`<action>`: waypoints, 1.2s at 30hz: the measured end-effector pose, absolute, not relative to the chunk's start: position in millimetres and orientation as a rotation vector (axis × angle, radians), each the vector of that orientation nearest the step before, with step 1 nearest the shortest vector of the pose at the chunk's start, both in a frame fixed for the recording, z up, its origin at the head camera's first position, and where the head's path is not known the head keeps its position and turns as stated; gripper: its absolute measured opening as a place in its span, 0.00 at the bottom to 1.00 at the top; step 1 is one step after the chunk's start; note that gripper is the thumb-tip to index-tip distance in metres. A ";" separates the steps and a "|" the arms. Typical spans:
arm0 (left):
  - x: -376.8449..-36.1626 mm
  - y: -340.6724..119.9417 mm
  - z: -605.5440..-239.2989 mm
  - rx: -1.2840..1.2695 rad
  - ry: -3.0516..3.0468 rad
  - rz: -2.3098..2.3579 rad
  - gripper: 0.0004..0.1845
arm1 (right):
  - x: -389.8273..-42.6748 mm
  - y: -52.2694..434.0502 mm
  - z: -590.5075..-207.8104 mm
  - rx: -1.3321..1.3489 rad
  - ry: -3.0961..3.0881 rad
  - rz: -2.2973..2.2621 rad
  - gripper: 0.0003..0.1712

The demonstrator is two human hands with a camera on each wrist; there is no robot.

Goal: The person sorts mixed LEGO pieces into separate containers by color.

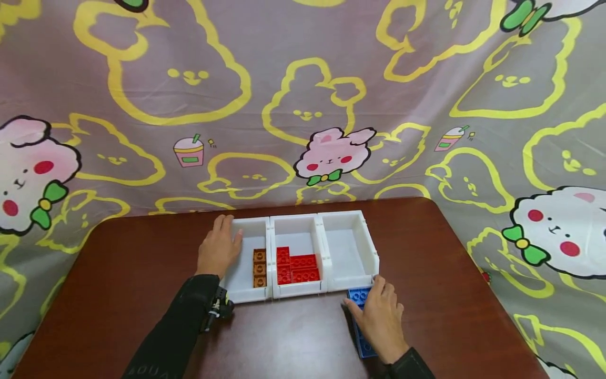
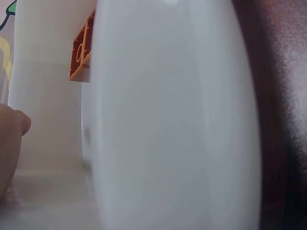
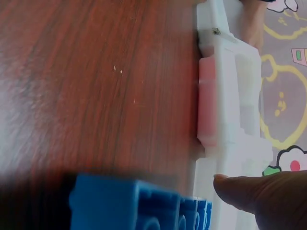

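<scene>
The left hand (image 1: 219, 247) rests against the outer left wall of the white three-compartment tray (image 1: 347, 217), fingers extended and relaxed along the rim, gripping nothing; in the left wrist view a fingertip lies against the white wall, with the rest blurred. The tray sits near the middle of the brown table (image 1: 113, 263), closer to its far edge than to its near edge. The left compartment contains a column of orange bricks (image 1: 259, 268) along its right wall. The middle compartment contains red bricks (image 1: 295, 267) grouped at its near end. The right compartment shows only its white floor. The right hand (image 1: 381, 316) lies palm down on a stack of blue bricks (image 1: 358, 296), fingers curved over the stack; whether they clamp it cannot be told. One fingertip touches the near right corner of the tray. The blue bricks rest on the table, just beside the tray's near right corner, towards the table's near edge.
</scene>
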State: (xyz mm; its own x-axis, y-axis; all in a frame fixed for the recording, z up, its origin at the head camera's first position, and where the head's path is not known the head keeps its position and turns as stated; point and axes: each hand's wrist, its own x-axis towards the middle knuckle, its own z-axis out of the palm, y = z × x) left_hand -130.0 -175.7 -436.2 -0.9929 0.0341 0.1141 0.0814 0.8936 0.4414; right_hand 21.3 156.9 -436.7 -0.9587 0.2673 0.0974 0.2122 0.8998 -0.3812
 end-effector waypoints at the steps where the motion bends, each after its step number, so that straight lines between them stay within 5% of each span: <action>1: -129.4 -176.0 -436.4 -0.088 -2.961 -0.699 0.30 | 20.1 156.2 -436.6 -0.386 -2.925 0.576 0.51; 4: -128.9 -176.2 -435.8 -0.085 -2.969 -0.700 0.30 | 17.9 160.1 -431.2 -0.419 -2.978 0.609 0.47; 12: -131.7 -175.0 -434.3 -0.077 -2.940 -0.681 0.30 | 18.3 197.3 -416.9 -0.237 -3.123 0.787 0.17; 20: -131.2 -176.1 -436.0 -0.088 -2.958 -0.688 0.30 | 30.3 205.6 -418.9 -0.123 -3.216 0.812 0.16; 27: -130.8 -175.4 -433.1 -0.076 -2.977 -0.697 0.30 | 35.0 214.1 -419.7 0.046 -3.189 0.770 0.06; 36: -130.4 -175.0 -433.5 -0.082 -2.955 -0.691 0.30 | 37.2 221.4 -422.9 0.213 -3.221 0.793 0.09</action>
State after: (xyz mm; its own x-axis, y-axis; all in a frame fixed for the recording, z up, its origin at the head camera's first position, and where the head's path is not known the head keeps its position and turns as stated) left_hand -130.4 -175.0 -433.5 -0.9930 0.0286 0.1150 0.0766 0.8953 0.4388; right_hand 37.2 221.4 -422.9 -0.9754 -0.1661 -0.1452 -0.0797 0.8791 -0.4700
